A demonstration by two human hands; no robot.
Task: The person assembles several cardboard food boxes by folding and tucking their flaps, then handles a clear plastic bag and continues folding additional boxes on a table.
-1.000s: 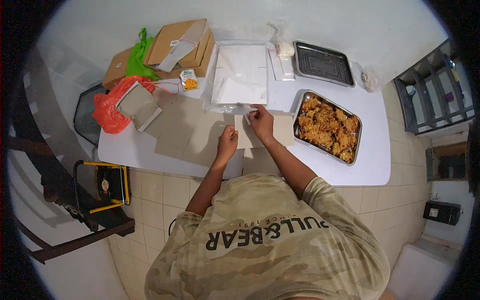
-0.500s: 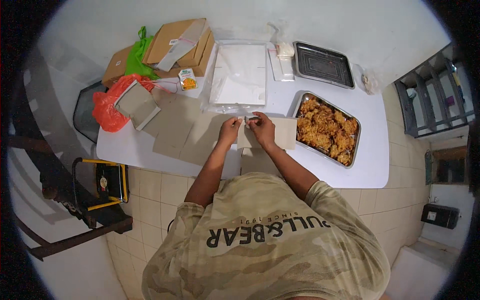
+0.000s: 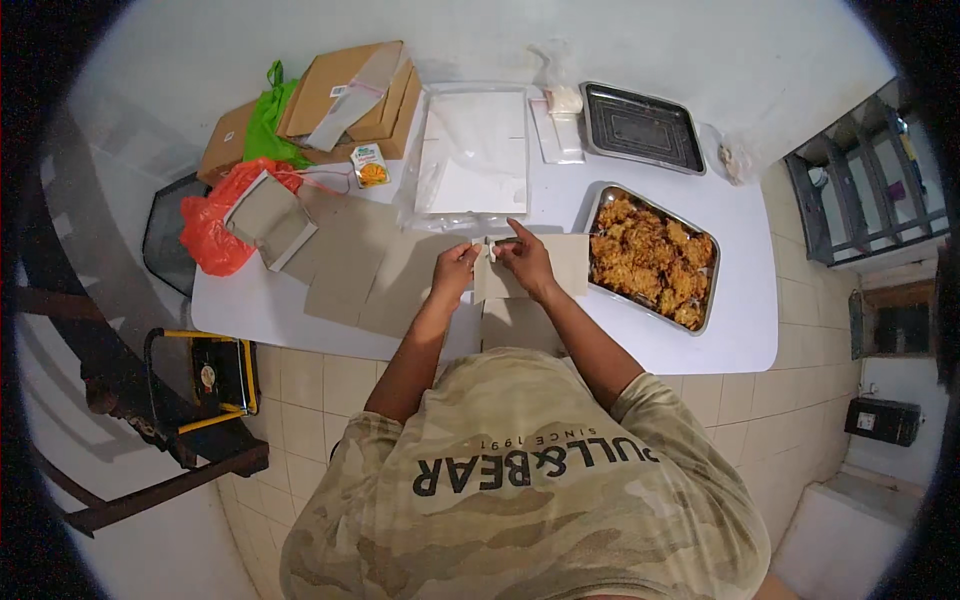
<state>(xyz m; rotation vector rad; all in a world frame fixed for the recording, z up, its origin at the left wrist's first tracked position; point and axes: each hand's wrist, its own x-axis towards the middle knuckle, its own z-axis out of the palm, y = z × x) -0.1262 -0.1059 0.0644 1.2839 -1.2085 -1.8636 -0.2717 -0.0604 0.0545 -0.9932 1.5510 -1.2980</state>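
Note:
A flat grey-brown cardboard box blank (image 3: 566, 262) lies at the table's near edge, partly hidden by my hands and lower down by my shirt. My left hand (image 3: 457, 270) pinches its upper left corner between thumb and fingers. Close on the right, my right hand (image 3: 526, 264) pinches a small folded flap at the same corner, its index finger raised. More flat cardboard blanks (image 3: 345, 265) lie to the left. Beyond my hands are white cardboard sheets (image 3: 474, 160) in clear plastic. A partly folded cardboard box (image 3: 268, 222) rests against a red plastic bag (image 3: 212, 235).
Right of my hands stands a metal tray (image 3: 712, 262) of fried golden-brown food, with a black tray (image 3: 645, 130) behind it. Brown cardboard boxes (image 3: 345, 95), a green bag (image 3: 268, 125) and a small packet (image 3: 369, 166) occupy the back left. A yellow-and-black folding frame (image 3: 215, 375) stands on the floor.
The view has shifted slightly. My right index finger now points further up, and both hands stay at the same corner of the cardboard.

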